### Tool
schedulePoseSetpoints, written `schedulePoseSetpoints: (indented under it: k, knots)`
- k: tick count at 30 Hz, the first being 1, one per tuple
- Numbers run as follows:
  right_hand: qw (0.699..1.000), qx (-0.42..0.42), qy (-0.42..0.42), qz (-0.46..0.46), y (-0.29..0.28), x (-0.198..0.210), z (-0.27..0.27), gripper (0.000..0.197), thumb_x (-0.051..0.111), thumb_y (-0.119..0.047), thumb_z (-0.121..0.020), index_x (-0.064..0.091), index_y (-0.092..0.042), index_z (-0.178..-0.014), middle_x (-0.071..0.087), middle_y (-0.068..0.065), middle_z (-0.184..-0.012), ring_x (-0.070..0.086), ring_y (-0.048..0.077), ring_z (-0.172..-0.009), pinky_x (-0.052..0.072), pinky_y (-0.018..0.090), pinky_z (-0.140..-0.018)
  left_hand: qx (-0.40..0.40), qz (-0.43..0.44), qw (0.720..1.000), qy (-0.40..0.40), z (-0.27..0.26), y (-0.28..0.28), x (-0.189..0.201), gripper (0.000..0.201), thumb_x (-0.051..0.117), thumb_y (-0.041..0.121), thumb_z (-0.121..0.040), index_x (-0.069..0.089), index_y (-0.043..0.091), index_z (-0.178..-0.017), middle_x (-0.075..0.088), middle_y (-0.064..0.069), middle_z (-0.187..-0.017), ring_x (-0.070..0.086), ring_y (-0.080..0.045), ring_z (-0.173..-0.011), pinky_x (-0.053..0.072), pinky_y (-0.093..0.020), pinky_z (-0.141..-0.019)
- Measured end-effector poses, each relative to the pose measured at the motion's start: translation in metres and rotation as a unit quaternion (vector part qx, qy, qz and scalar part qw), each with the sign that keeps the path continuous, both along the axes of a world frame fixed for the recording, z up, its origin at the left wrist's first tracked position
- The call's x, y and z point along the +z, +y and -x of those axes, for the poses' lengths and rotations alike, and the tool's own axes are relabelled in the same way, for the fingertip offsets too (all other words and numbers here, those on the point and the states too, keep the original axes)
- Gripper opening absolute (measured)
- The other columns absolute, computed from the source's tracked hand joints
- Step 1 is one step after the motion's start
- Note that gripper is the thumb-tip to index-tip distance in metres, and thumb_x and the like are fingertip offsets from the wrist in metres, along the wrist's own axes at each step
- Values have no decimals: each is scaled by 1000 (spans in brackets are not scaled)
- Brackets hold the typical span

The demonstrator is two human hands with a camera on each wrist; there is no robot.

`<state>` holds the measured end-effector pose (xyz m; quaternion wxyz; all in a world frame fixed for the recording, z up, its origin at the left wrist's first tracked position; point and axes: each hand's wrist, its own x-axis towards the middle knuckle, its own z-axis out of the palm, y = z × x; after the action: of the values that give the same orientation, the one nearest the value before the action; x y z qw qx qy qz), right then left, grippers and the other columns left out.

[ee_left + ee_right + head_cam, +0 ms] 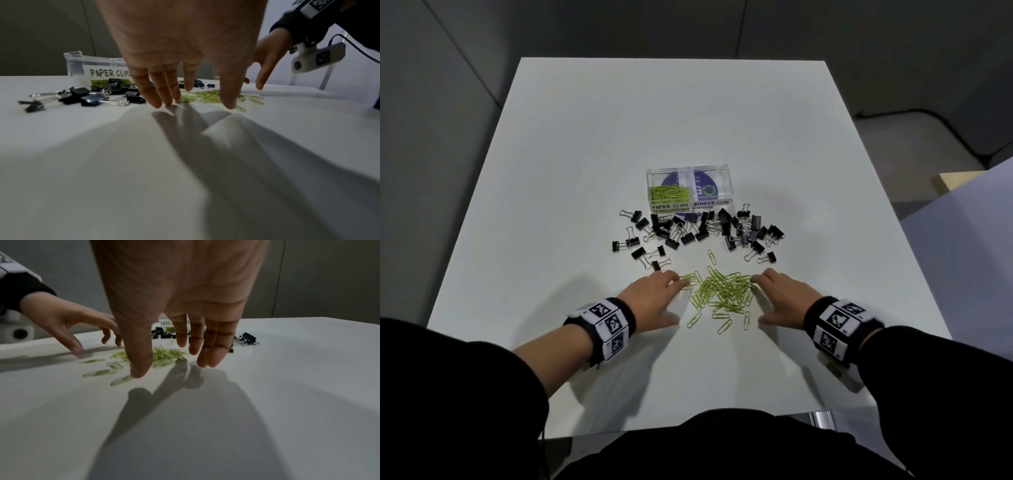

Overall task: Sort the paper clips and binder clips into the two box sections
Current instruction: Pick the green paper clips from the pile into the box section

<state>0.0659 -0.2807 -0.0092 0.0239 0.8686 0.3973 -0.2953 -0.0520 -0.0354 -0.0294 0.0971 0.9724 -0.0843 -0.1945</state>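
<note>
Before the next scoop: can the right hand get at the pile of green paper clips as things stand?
Probably yes. The right hand is open beside the pile of green paper clips, fingertips at its right edge, with nothing between them. The left hand flanks the other side, and the binder clips lie farther back.

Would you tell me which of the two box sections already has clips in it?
The section labelled PAPER CLIPS, the left one in the head view, holds green paper clips; the section labelled BINDER CLIPS beside it holds none.

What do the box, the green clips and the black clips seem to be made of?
Box: clear hard plastic, probably acrylic; its purple base shows through the walls.
Green clips: thin bent wire, apparently with a green coating.
Black clips: black bodies, likely painted metal, with shiny silver wire handles.
</note>
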Motion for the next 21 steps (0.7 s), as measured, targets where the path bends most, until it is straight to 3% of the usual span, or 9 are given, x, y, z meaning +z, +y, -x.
schedulePoseSetpoints:
  k: [3, 6, 9, 10, 12, 15, 17, 21]
  knots:
    - [1000, -12, 6, 14, 1, -6, 6, 60, 70, -37, -77, 41, -12, -123, 47, 7, -120, 52, 23, -103, 49, 34, -84, 6, -4, 1000, 23, 5, 1, -1, 72, 57, 45, -85, 26, 19, -144, 33, -4, -142, 36, -21, -128, 36, -30, -102]
    - [999, -41, 7, -18, 20, -9, 13, 46, 64, -31, -84, 45, -9, -120, 50, 8, -118, 54, 24, -100, 45, 30, -82, 5, 11, 1000, 11, -3, -10, -1, 58, 52, 37, -91, 32, 17, -142, 34, -5, -143, 37, -20, -127, 37, -30, -102]
    - [999, -40, -21, -29, 39, -10, 13, 33, 56, -25, -90, 47, -7, -116, 51, 11, -117, 56, 27, -100, 47, 33, -81, -22, -12, 999, -26, -16, -23, 5, 40, 44, 22, -96, 40, 12, -135, 41, -8, -137, 44, -22, -119, 43, -30, -93]
    - [998, -37, -34, -34, 42, -8, 12, 34, 55, -26, -90, 47, -8, -117, 50, 10, -118, 55, 26, -103, 48, 34, -81, -22, -21, 999, -38, -20, -25, 7, 39, 44, 24, -97, 41, 12, -133, 42, -8, -136, 46, -22, -116, 45, -31, -90]
    - [998, -36, -42, -41, 41, -2, 10, 55, 61, -36, -85, 39, -13, -129, 45, 7, -126, 51, 24, -111, 49, 33, -82, 12, -22, 999, -47, -22, -28, 10, 55, 47, 46, -91, 36, 16, -136, 41, -7, -138, 45, -21, -118, 45, -32, -91]
    - [999, -31, -13, 20, 30, 3, 10, 105, 73, -51, -68, 10, -21, -147, 31, 8, -141, 42, 26, -122, 49, 38, -91, 34, -26, 999, 7, -16, -37, 7, 98, 54, 73, -71, 16, 23, -145, 28, -7, -148, 35, -25, -131, 39, -42, -101]
    - [999, -25, -4, 44, 26, 0, 14, 117, 77, -52, -63, 2, -21, -148, 27, 9, -143, 40, 28, -123, 49, 40, -93, 32, -31, 999, 21, -14, -43, 3, 106, 58, 72, -68, 7, 24, -147, 22, -7, -152, 29, -26, -134, 35, -44, -104]
    - [998, -53, 9, 15, 39, -8, 8, 112, 78, -49, -64, 7, -21, -147, 27, 11, -143, 39, 30, -125, 48, 44, -96, 74, 1, 997, 2, -24, -42, -1, 101, 61, 61, -74, 4, 24, -148, 20, -7, -151, 28, -25, -135, 39, -41, -102]
